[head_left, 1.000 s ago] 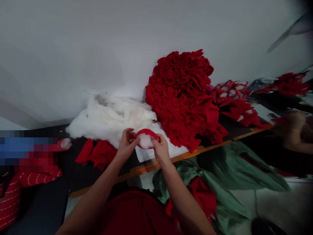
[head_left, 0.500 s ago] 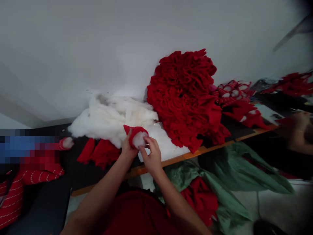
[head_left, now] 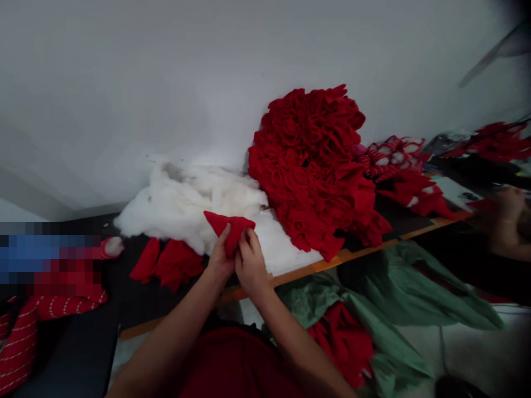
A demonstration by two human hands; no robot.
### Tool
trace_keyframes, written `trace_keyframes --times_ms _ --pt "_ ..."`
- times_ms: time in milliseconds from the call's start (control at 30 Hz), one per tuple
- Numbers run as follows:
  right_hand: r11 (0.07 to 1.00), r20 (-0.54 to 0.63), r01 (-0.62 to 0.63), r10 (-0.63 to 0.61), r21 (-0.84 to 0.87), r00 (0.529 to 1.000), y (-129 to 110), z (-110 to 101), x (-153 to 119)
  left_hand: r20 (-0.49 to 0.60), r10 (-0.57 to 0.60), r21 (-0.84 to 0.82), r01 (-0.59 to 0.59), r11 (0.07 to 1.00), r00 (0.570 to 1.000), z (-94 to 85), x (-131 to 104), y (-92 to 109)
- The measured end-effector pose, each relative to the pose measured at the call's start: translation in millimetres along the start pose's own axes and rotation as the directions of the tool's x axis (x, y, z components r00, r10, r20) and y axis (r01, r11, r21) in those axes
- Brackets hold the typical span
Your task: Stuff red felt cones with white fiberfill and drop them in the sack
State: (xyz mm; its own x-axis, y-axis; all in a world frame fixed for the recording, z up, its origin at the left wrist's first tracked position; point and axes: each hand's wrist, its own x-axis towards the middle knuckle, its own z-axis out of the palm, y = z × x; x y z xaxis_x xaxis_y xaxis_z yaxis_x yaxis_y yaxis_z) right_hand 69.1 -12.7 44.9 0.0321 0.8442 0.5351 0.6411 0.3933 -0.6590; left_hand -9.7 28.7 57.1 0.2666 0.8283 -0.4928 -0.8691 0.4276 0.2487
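Note:
Between my two hands is a small red cone-shaped felt hat [head_left: 227,225], its tip pointing up and to the left. My left hand [head_left: 223,258] grips its lower left side, thumb laid on the cloth. Fingers of my right hand [head_left: 251,262] are closed on the hat's right edge. The hat's opening is turned out of sight, and so is any filling inside. Just behind the hat lies a heap of white fluffy stuffing [head_left: 178,207]. Several red felt pieces [head_left: 176,264] rest on the dark table to the left of my hands.
A tall pile of red felt pieces [head_left: 309,166] leans against the wall. Striped red and white pieces [head_left: 394,157] lie farther right. Green sacks [head_left: 415,290] hang below the orange table edge [head_left: 307,269]. At far right is another person's hand [head_left: 509,213].
The hat has turned, so its white-filled opening, visible before, is hidden now. My right hand has shifted from the opening to the hat's edge, nearer my left hand.

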Motion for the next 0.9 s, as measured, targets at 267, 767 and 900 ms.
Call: trace_keyframes --times_ms 267,767,900 --pt "0.949 -0.013 -0.164 0.174 0.27 0.985 4 -18 0 0.047 0.022 -0.036 -0.02 0.999 0.999 -0.6 -2 16" --pt "0.674 0.364 -0.578 0.451 0.46 0.815 17 -26 -10 -0.049 0.082 -0.129 -0.088 0.988 0.995 -5.0 6 15" --pt "0.917 0.152 -0.24 0.201 0.317 0.968 8 -29 -6 -0.032 0.072 -0.09 -0.074 0.993 0.997 -1.3 7 9"
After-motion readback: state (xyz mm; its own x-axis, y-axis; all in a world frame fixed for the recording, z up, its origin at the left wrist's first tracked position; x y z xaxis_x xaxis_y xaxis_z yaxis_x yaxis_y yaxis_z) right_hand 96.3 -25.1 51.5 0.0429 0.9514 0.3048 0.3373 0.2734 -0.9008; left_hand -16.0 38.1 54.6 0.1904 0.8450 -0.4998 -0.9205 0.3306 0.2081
